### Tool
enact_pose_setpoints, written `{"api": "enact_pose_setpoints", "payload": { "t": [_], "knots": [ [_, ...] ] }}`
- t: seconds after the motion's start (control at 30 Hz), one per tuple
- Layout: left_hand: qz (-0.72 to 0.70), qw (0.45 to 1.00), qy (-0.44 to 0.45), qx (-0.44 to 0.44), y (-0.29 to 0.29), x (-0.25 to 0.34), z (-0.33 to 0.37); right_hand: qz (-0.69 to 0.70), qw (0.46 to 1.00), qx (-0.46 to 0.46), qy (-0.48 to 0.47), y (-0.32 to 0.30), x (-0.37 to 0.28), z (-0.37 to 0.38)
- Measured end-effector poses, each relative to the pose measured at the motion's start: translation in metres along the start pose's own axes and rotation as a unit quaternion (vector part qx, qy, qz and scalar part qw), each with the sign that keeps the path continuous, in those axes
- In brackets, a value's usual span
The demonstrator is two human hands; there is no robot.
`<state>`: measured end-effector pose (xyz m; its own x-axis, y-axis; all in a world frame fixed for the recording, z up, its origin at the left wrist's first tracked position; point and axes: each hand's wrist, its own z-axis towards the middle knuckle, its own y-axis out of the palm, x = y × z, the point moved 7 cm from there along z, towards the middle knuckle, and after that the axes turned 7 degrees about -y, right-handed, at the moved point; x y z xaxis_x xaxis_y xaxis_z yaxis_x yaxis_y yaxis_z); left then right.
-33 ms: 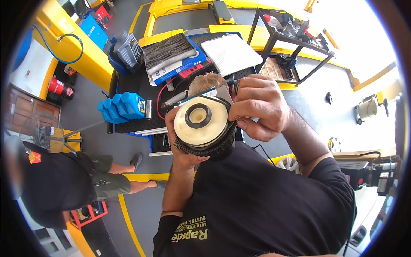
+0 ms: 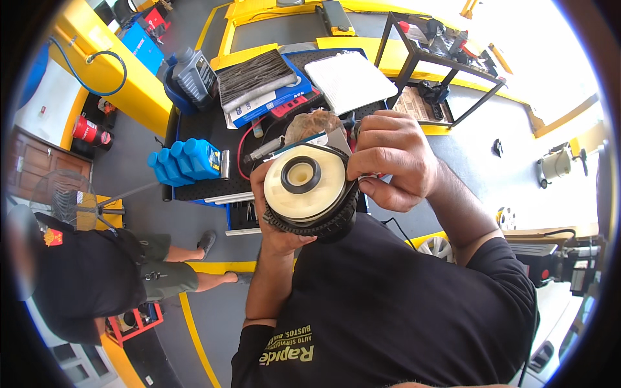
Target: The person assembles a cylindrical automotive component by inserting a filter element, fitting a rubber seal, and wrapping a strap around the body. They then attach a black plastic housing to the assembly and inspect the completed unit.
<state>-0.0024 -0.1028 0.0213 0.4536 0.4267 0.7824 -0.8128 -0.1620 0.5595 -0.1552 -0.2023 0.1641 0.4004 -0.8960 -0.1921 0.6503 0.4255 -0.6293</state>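
Observation:
In front of my chest I hold a round part [image 2: 299, 184] with a cream plastic top, a black ring round its central hole, and a black ribbed rim [image 2: 336, 226]. My left hand [image 2: 279, 239] wraps round it from the left and below, its fingers partly hidden. My right hand [image 2: 396, 158] is closed at the part's right edge, thumb and index finger pinched together. What they grip, if anything, is hidden. Just beyond the part, a crumpled brownish plastic bag [image 2: 312, 124] and a grey cylindrical tool [image 2: 264, 149] lie on the black cart top [image 2: 217, 142].
The cart also bears blue bottles [image 2: 187, 161], a grey jug [image 2: 194, 74], a dirty pleated filter [image 2: 255, 77] and a white filter [image 2: 349, 81]. A metal rack [image 2: 446, 61] stands far right. At left are a person [image 2: 84, 278] and a fan [image 2: 61, 197].
My right thumb and index finger have shifted very slightly at the part's edge. My left hand keeps its hold, and the things on the cart have not moved.

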Motion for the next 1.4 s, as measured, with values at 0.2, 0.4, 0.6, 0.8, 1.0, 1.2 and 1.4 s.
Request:
{"api": "enact_pose_setpoints", "payload": {
  "t": [0.2,0.4,0.6,0.8,1.0,1.2,1.4],
  "knots": [
    [-0.023,1.0,0.005,-0.01,0.002,-0.004,0.002,0.159,0.986,-0.032,0.03,0.0,0.013,-0.004],
    [-0.04,0.999,0.001,-0.037,0.009,-0.004,0.007,0.225,0.972,-0.044,0.051,0.001,0.015,-0.006],
    [-0.107,0.989,-0.102,-0.016,0.012,-0.008,0.002,0.219,0.969,-0.074,0.089,0.002,0.014,-0.008],
    [-0.208,0.97,-0.112,-0.052,0.015,-0.01,0.005,0.174,0.973,-0.06,0.14,0.009,0.014,-0.008],
    [-0.131,0.985,-0.106,-0.023,0.009,-0.005,0.005,0.174,0.965,-0.107,0.166,0.005,0.01,-0.006],
    [-0.136,0.986,-0.088,-0.052,0.01,0.001,0.01,0.194,0.967,-0.095,0.134,0.004,0.004,0.002],
    [-0.132,0.986,-0.082,-0.054,0.004,-0.003,0.015,0.198,0.951,-0.144,0.191,0.008,0.007,0.0]
  ]
}}
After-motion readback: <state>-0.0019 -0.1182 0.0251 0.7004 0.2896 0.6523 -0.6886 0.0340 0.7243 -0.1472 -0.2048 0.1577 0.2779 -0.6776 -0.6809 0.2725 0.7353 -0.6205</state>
